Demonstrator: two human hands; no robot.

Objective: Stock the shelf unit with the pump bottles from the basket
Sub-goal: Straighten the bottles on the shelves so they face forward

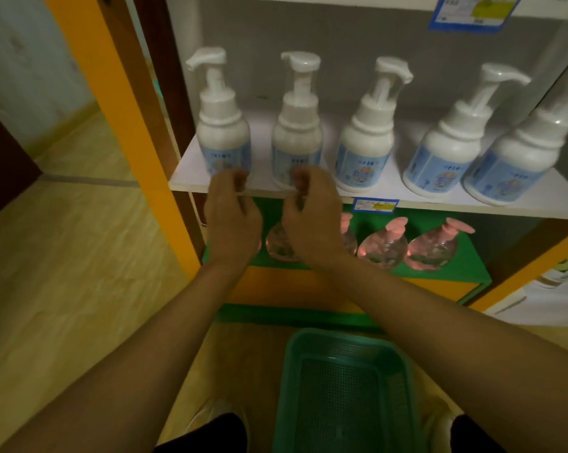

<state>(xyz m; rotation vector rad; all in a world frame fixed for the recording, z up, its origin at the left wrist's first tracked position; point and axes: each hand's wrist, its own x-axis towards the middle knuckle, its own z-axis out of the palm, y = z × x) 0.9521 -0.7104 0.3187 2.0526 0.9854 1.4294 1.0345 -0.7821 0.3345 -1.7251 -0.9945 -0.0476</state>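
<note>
- Shelf unit [423, 204] fills the upper frame: a white board carrying the white bottles, a green tier below it, orange trim down the left side.
- Green basket [344, 397] sits on the floor right below the camera, between the person's knees; nothing shows inside it, just bare mesh.
- Five white pump bottles line the white board, all upright, blue labels facing out: the far-left bottle [224, 125], the second bottle [297, 125], the middle one [367, 138], a fourth [449, 145] and the last [531, 152] at the right edge, the two rightmost nearly touching.
- Both arms reach forward over the basket to the front lip of the white board.
- Left hand [232, 220] hovers in front of the far-left bottle's base, fingers curled loosely, holding nothing; whether the fingertips touch the bottle is blurred out.
- Right hand [312, 220] is just beside it, in front of the second bottle's base, fingers likewise half curled and empty.
- Down on the green tier, clear round bottles with pink pumps [384, 243] stand in a row, partly hidden behind the hands.
- A small blue price tag [375, 205] clings to the white board's front edge, to the right of the right hand.
</note>
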